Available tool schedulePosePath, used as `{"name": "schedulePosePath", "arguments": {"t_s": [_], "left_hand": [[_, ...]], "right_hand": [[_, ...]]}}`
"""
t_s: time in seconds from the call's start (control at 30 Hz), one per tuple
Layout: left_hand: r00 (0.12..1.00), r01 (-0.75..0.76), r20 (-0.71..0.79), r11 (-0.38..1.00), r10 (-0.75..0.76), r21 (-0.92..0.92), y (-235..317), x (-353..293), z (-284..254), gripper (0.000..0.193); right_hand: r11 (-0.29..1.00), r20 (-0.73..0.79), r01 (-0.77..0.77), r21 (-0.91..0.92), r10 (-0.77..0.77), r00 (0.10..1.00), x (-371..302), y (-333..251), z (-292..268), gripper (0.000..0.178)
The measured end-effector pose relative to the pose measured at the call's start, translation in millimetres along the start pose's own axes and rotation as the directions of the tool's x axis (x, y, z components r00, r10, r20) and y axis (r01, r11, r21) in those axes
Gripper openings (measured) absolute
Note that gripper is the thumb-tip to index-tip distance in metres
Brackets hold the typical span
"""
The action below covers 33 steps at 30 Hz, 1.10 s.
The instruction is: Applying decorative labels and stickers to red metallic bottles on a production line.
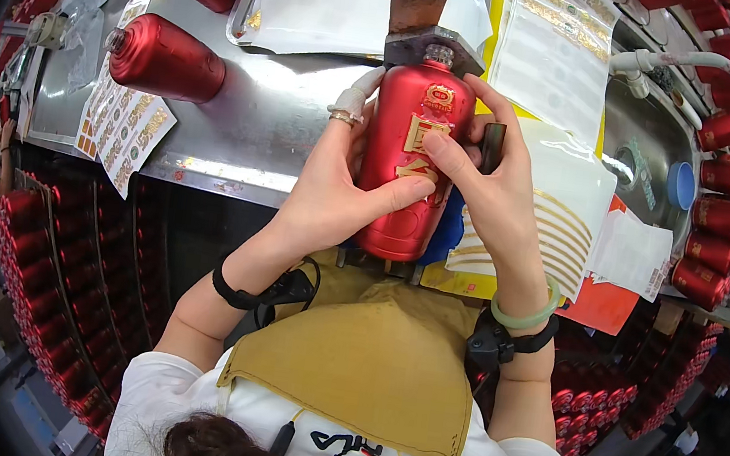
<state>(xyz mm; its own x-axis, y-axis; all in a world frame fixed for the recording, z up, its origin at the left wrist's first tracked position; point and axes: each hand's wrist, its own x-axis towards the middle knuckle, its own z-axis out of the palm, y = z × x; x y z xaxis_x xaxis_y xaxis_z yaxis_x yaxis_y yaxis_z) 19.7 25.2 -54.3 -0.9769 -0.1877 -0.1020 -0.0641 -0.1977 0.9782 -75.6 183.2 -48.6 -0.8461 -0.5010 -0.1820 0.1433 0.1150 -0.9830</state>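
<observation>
Red bottle (pixel 387 158) in front of the wearer's apron (pixel 358 355), neck at a metal block (pixel 405 48). Left hand (pixel 333 188) curled round its left side, thumb across the lower gold character (pixel 406 172); right hand (pixel 493 185) round the opposite side, thumb on the upper. Dark rod (pixel 492 145) by right fingers; held or not, I cannot tell. Steel bench (pixel 251 114), left: two more bottles (pixel 172 58).

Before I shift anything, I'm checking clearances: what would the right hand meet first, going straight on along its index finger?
The right hand touches the red bottle; beyond that, it would probably first meet the metal block above it in the picture, though depth is unclear.
</observation>
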Motion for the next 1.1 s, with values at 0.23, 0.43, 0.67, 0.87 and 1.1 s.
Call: {"name": "schedulePosePath", "arguments": {"t_s": [0.23, 0.43, 0.67, 0.87, 1.1], "left_hand": [[0.997, 0.079, 0.022, 0.991, -0.077, -0.112, 6.5, -1.2, -2.2, 0.093], [0.989, 0.140, -0.010, 0.959, -0.146, -0.245, 4.5, -1.6, -7.6, 0.077], [0.992, 0.123, 0.008, 0.982, -0.124, -0.140, 7.0, -2.8, -7.7, 0.084], [0.995, 0.097, 0.024, 0.980, -0.094, -0.171, 7.2, -2.5, -9.2, 0.088], [0.996, 0.088, 0.017, 0.985, -0.086, -0.152, 6.2, -1.4, -7.4, 0.083]], "right_hand": [[0.998, 0.005, -0.018, 0.063, 0.018, 1.000, -1.8, 0.6, -3.0, 0.078], [0.994, 0.092, -0.068, 0.090, 0.060, 0.994, -18.5, 9.9, -11.7, 0.094], [0.996, 0.104, -0.063, 0.068, 0.056, 0.993, -18.9, 9.9, -12.7, 0.100], [0.994, 0.109, -0.065, 0.085, 0.056, 0.992, -19.1, 11.4, -13.1, 0.101], [0.993, 0.150, -0.084, 0.081, 0.071, 0.986, -15.4, 8.1, -18.4, 0.095]]}}
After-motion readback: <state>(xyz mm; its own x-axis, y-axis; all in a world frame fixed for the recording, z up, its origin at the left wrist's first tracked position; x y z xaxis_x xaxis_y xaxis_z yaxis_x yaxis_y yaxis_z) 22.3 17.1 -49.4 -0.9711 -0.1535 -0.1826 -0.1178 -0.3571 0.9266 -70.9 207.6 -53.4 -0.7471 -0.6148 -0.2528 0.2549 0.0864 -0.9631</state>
